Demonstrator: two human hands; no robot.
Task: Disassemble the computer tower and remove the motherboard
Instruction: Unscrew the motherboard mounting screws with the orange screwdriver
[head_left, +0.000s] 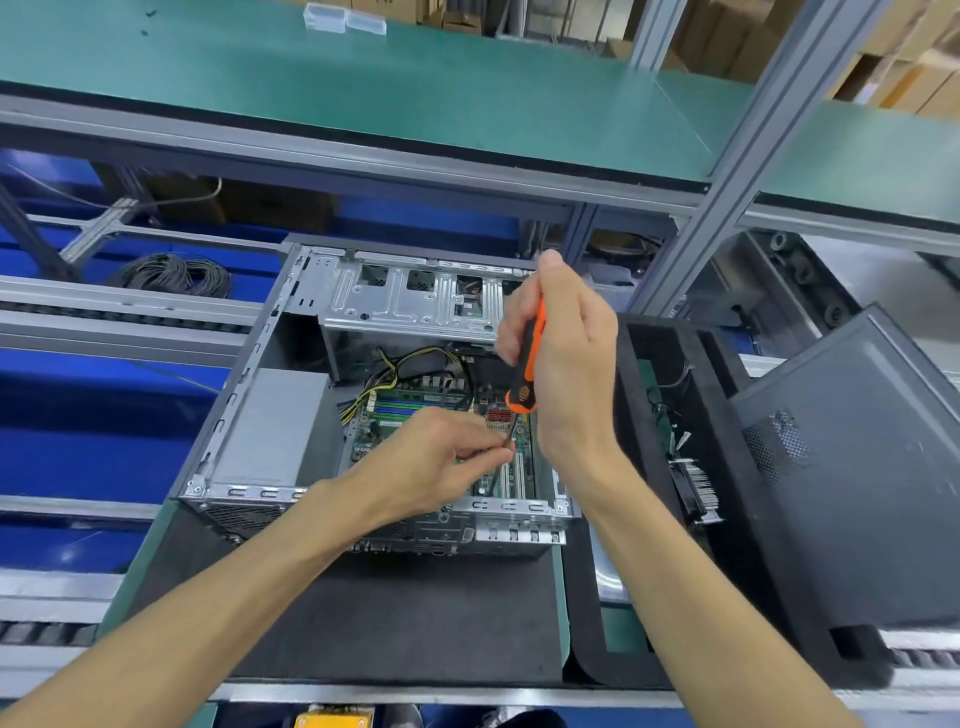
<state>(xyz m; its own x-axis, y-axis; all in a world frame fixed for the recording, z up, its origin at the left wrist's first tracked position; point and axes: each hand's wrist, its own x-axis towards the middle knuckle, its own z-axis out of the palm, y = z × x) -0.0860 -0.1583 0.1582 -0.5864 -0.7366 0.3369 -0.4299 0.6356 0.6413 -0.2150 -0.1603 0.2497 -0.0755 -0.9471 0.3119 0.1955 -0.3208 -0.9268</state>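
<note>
The open computer tower (260, 364) lies on its side on a dark mat, its green motherboard (395, 410) showing inside with yellow and black cables above it. My right hand (566, 353) grips the orange and black handle of a screwdriver (527, 364), which points down into the case. My left hand (441, 457) pinches the screwdriver's thin shaft just above the board, near the white expansion slots (511, 478). The tip is hidden behind my fingers. A grey power supply (270, 426) fills the case's left side.
The removed black side panel (857, 467) leans at the right, beside a black foam tray (654, 467) holding a small finned part. A coil of black cable (174, 273) lies at the back left. A green shelf (415, 93) on aluminium posts hangs overhead.
</note>
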